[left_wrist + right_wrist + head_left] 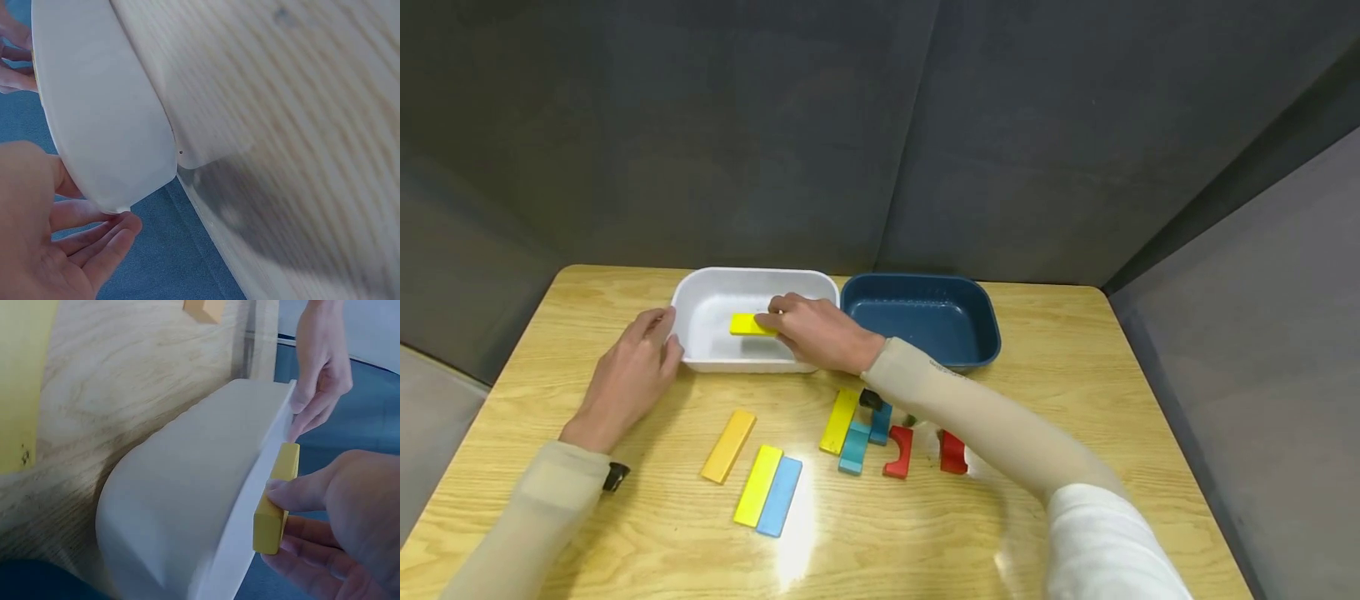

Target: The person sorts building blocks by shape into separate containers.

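Observation:
My right hand point(823, 332) pinches a yellow block point(748, 324) above the white tray point(752, 366). In the right wrist view the thumb lies on one face of that block point(276, 506), the fingers on the other side. At the tray's left end, my left hand point(628, 379) grips the rim between thumb and fingers. The left wrist view shows its fingertips at the corner of the white tray point(106, 106). Nothing lies in the part of the tray that the head view shows; the right hand hides some of it.
A dark blue tray point(992, 337) stands directly right of the white one. Nearer on the wooden table lie an orange block point(728, 447), yellow block point(758, 486), light blue block point(779, 497), another yellow block point(838, 421), teal arch point(853, 448) and red arch point(898, 452). The right forearm partly covers more pieces.

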Action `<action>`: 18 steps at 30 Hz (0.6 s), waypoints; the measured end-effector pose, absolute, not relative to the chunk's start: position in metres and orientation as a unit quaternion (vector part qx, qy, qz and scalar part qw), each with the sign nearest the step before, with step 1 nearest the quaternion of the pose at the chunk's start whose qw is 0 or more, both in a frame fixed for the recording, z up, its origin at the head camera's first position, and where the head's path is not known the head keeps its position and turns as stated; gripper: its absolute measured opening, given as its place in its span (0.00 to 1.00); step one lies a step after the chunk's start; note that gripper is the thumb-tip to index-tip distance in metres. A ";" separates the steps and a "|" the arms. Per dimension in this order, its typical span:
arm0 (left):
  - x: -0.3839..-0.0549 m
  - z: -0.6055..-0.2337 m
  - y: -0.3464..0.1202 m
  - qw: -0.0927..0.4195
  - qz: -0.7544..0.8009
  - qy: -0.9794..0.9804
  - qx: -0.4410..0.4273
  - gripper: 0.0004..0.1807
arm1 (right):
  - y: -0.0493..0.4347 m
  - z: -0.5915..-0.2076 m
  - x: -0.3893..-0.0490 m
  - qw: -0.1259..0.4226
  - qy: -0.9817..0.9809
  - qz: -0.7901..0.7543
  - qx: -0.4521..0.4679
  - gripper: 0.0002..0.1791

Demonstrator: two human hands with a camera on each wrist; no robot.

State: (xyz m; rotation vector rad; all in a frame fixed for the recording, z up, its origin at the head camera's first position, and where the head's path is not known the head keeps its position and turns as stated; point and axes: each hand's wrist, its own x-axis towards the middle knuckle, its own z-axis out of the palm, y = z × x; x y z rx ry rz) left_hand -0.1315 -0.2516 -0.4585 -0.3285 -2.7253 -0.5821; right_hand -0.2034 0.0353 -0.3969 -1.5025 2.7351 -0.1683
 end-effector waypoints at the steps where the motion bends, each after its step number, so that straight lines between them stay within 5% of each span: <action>1: -0.132 -0.459 -0.252 0.168 -0.203 -0.958 -0.116 0.26 | 0.033 -0.398 -0.205 0.013 0.876 -0.053 -0.479 0.20; 18: -0.137 -0.459 -0.255 0.159 -0.196 -0.961 -0.115 0.26 | 0.005 -0.426 -0.240 0.026 0.886 -0.035 -0.462 0.20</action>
